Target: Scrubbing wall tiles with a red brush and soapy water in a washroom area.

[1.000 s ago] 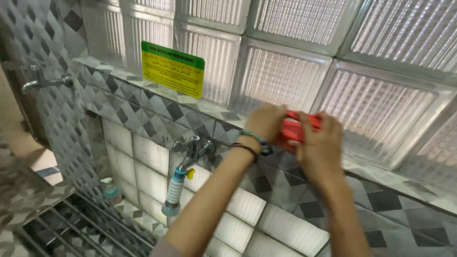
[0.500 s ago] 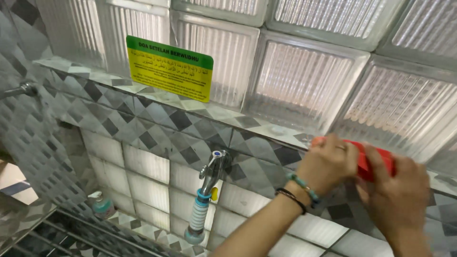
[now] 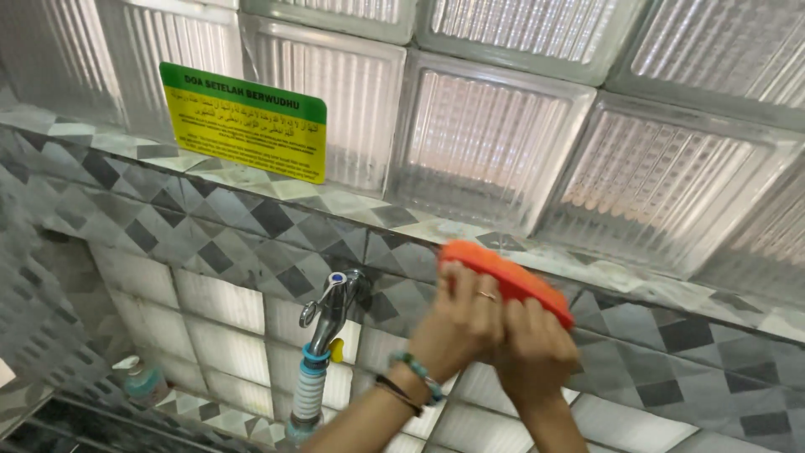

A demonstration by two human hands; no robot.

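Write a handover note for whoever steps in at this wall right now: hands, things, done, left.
Left hand: gripping the orange scrub brush, ring and wrist bands on it.
Right hand: also on the brush, just below and right of the left, both pressing it against the patterned grey tile band under the ledge.
Nearby: metal tap with a ribbed hose to the lower left; green-and-yellow sign leaning on the glass blocks above.
Done: cannot tell how much tile is scrubbed.
Left: probably the rest of the band; no foam or streaks show.

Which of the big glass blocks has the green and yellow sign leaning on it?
The ribbed glass block second from the left in the lower row. The green and yellow sign stands on the tiled ledge against it; the blocks farther right are bare.
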